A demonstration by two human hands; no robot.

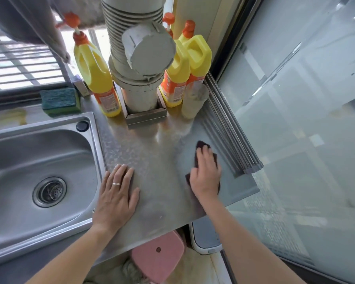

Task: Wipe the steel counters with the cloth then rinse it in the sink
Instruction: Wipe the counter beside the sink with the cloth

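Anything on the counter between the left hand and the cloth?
No. In the head view, only bare steel counter lies between the flat left hand and the dark cloth under the right hand.

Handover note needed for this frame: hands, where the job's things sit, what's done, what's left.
Right hand: pressed flat on the dark cloth, on the right part of the steel counter, near the rolled-up steel rack.
Left hand: empty, flat on the counter beside the sink rim.
Sink: left of the counter, basin empty, strainer in the drain.
Back of counter: yellow detergent bottles, a sponge.
Done: wiping is under way; how much is covered cannot be told.
Left: finish the counter, including around the bottles, then rinse the cloth in the sink.
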